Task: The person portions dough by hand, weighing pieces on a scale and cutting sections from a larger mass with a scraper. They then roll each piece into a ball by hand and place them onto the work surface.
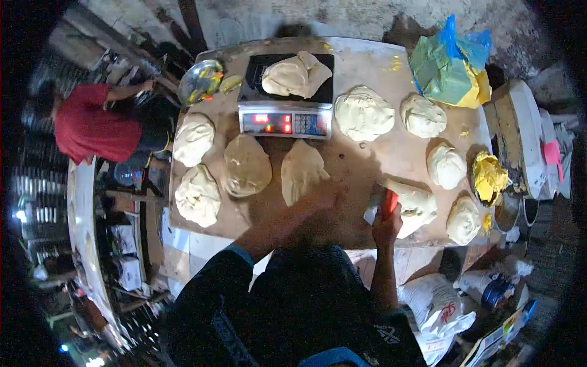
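Note:
My right hand (387,224) is closed round the red handle (389,203) of a scraper, at the left edge of a large dough piece (417,209) near the table's front edge. The scraper's pale blade shows to the left of the handle. My left hand (333,194) is stretched over the table, just right of a pointed dough piece (304,168); its fingers are dim and smeared. A folded dough lump (296,76) rests on a digital scale (247,92) with lit red digits. Several other dough lumps lie around, among them a wide one (364,114) right of the scale.
A metal bowl (191,82) stands at the back left. Crumpled blue, green and yellow plastic (446,70) lies at the back right, and yellow wrapping (490,177) at the right edge. A person in a red shirt (98,122) is at the left. White sacks (431,300) stand below right.

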The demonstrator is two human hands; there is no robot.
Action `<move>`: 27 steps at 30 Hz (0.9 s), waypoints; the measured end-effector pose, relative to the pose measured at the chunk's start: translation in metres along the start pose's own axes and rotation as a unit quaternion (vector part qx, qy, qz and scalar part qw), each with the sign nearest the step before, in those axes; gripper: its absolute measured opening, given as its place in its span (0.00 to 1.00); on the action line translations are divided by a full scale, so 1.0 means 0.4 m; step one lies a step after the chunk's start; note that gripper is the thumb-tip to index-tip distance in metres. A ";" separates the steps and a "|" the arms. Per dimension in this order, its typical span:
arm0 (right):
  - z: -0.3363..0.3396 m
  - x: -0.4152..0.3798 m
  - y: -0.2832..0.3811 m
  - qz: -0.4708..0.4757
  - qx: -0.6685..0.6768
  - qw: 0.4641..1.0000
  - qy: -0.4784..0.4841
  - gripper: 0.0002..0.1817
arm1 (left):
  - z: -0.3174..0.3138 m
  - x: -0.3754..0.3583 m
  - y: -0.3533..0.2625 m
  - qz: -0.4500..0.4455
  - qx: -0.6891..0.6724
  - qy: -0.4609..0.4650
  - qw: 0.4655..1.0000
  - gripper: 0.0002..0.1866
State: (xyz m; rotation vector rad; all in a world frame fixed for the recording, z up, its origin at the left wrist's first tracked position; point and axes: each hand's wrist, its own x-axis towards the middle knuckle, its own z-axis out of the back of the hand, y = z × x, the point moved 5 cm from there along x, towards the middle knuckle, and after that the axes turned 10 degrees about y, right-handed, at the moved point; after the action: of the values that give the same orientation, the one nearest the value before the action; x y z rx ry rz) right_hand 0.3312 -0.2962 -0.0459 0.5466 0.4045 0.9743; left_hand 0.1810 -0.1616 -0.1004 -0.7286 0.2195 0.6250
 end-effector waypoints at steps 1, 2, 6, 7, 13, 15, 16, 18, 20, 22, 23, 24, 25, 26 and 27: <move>0.043 -0.035 -0.006 -0.014 0.047 0.998 -0.050 0.23 | -0.101 0.031 -0.008 -0.019 -0.060 -0.017 0.998 0.13; 0.084 -0.068 -0.017 -0.030 0.095 0.990 -0.100 0.23 | -0.172 0.066 -0.025 -0.033 -0.113 -0.048 0.992 0.13; 0.165 -0.129 -0.119 -0.001 0.145 0.977 -0.156 0.22 | -0.341 0.224 -0.104 -0.050 -0.226 -0.151 0.961 0.13; 0.199 -0.138 -0.106 -0.007 0.169 0.973 -0.154 0.21 | -0.366 0.259 -0.115 -0.046 -0.242 -0.160 0.956 0.13; 0.225 -0.134 -0.115 0.007 0.201 0.968 -0.151 0.19 | -0.335 0.123 -0.048 -0.007 -0.316 -0.118 0.941 0.14; 0.178 -0.131 -0.104 0.016 0.157 0.979 -0.132 0.20 | -0.332 0.100 -0.013 -0.014 -0.296 -0.087 0.951 0.15; 0.152 -0.118 -0.091 0.030 0.109 0.987 -0.118 0.21 | -0.319 0.099 0.008 -0.027 -0.277 -0.058 0.959 0.16; 0.100 -0.102 -0.089 -0.032 0.180 0.980 -0.076 0.25 | -0.165 0.056 0.066 -0.015 -0.246 -0.151 0.957 0.16; 0.071 -0.093 -0.060 -0.033 0.210 0.972 -0.100 0.29 | 0.120 -0.061 0.080 0.011 -0.196 -0.324 0.926 0.15; 0.019 -0.065 -0.064 -0.035 0.185 0.978 -0.091 0.28 | 0.287 -0.045 0.318 -0.015 -0.340 -0.467 0.816 0.09; -0.007 -0.046 -0.066 -0.043 0.156 0.985 -0.062 0.27 | 0.483 -0.187 0.191 0.065 -0.176 -0.491 0.851 0.07; -0.030 -0.021 -0.058 -0.054 0.124 0.990 -0.032 0.25 | 0.575 -0.221 0.229 0.050 -0.073 -0.512 0.855 0.07; -0.043 0.004 -0.039 -0.056 0.120 0.991 -0.030 0.25 | 0.636 -0.238 0.274 0.052 -0.070 -0.540 0.837 0.07; -0.052 0.007 -0.012 -0.033 0.106 0.994 0.001 0.23 | 0.670 -0.246 0.328 0.059 -0.050 -0.524 0.848 0.07; -0.061 -0.004 0.009 -0.019 0.092 0.995 0.031 0.21 | 0.699 -0.254 0.342 0.131 -0.038 -0.493 0.859 0.06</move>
State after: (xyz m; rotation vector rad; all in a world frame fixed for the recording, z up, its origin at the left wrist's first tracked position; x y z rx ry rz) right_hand 0.3146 -0.2898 -0.0630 0.6743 0.5612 0.9242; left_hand 0.0108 0.0610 0.0689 -0.3752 -0.6747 1.1985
